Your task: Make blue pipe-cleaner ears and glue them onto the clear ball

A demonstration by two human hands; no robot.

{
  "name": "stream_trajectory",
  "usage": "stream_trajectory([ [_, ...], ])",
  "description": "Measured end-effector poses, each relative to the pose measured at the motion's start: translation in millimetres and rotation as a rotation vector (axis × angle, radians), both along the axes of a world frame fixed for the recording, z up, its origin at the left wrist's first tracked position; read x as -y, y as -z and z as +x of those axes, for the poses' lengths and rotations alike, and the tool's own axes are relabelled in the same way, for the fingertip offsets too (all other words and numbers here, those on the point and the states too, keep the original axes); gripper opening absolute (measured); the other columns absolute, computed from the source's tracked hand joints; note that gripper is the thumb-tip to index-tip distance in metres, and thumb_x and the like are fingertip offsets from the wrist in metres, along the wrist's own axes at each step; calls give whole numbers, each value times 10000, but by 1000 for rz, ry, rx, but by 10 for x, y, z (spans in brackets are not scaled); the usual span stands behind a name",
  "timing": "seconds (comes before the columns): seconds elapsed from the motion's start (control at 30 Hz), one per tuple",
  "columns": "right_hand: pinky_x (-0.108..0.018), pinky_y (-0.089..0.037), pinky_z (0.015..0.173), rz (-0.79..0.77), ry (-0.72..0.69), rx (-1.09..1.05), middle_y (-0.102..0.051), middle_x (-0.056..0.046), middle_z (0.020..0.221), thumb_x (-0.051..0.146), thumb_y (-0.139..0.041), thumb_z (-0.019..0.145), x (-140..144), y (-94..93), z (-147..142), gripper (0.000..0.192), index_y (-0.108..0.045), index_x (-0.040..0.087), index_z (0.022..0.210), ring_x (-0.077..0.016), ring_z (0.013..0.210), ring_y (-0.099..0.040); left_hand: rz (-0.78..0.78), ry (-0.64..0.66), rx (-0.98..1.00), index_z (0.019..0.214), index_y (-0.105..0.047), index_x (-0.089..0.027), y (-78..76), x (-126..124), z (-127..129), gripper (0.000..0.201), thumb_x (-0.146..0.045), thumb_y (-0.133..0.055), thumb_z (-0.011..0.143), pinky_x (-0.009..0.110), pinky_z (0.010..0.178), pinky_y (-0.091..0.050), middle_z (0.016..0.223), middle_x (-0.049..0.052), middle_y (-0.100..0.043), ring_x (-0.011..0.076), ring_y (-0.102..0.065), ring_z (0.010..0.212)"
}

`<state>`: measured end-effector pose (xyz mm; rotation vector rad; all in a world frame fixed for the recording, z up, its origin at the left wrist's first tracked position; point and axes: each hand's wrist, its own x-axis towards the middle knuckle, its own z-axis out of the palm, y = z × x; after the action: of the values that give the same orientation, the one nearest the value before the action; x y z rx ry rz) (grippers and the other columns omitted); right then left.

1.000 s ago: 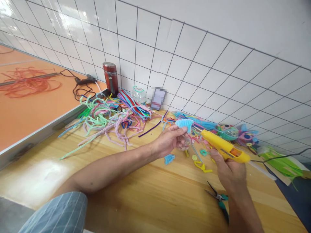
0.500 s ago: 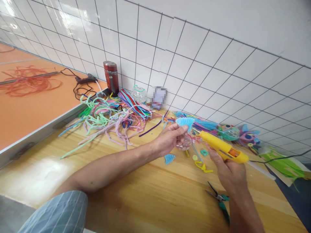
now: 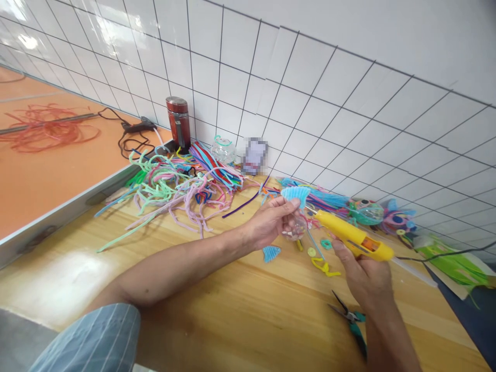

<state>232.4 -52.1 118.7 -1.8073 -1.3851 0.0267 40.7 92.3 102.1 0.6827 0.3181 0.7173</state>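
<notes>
Evidently, in the head view, the left grip [image 3: 273, 221] pinches a blue fan [image 3: 294, 194] above the desk [image 3: 232, 305], near its narrower end, probably to leave the broad edge uncovered; a clear piece [image 3: 293, 230] sits beneath that grip. The right grip [image 3: 368, 276] wraps a glue gun [image 3: 351, 235], apparently angled so its nozzle [image 3: 311, 210] faces the fan; contact I cannot tell. The fan looks pale, ribbed and flared, resembling a second fan [image 3: 270, 253] lying below.

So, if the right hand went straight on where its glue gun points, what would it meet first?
Probably the light-blue fan-shaped piece in the left hand, just past the yellow glue gun; depth is unclear.
</notes>
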Motion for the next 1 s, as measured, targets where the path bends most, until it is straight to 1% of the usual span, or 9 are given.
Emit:
stream_trajectory([
  [0.13, -413, -620, 861, 3, -2, 22, -801, -57, 875, 579, -680, 916, -1, 20, 6, 351, -776, 243, 946, -301, 898, -764, -8, 10, -3, 772, -627, -160, -15, -1, -9, 433, -455, -933, 852, 187, 468, -382, 619, -34, -618, 55, -537, 462],
  [0.23, -418, -611, 873, -4, 1, 23, -791, -55, 859, 579, -678, 924, -1, 38, 8, 343, -768, 248, 943, -307, 921, -761, -3, 9, 9, 770, -632, -159, 1, -6, -1, 431, -455, -935, 848, 186, 470, -395, 618, -32, -622, 56, -537, 460],
  [0.37, -421, -600, 899, -13, 6, 13, -802, -61, 892, 594, -675, 921, 0, 57, 17, 358, -759, 246, 914, -304, 935, -761, 10, 2, 28, 763, -636, -157, 18, -12, 8, 433, -457, -937, 845, 184, 470, -402, 622, -30, -630, 57, -538, 459],
  [0.57, -437, -596, 914, -21, 0, 12, -815, -62, 928, 597, -679, 921, -1, 52, 18, 363, -770, 246, 919, -306, 947, -765, -14, 9, 6, 757, -633, -157, -1, -7, 0, 431, -451, -931, 858, 183, 480, -404, 626, -31, -624, 52, -529, 464],
  [0.77, -463, -595, 943, -54, 23, 6, -823, -77, 927, 665, -674, 898, -9, 84, 32, 452, -794, 229, 885, -316, 923, -774, -13, 15, 22, 755, -638, -154, 21, -13, 11, 423, -449, -917, 873, 187, 475, -409, 610, -33, -608, 54, -517, 452],
  [1.0, -433, -613, 881, -31, 17, 29, -832, -78, 932, 690, -674, 910, 1, 98, 38, 484, -818, 228, 936, -309, 903, -780, -23, 7, 33, 761, -632, -151, 18, -9, 13, 424, -434, -933, 859, 184, 473, -410, 627, -38, -609, 50, -515, 459],
])
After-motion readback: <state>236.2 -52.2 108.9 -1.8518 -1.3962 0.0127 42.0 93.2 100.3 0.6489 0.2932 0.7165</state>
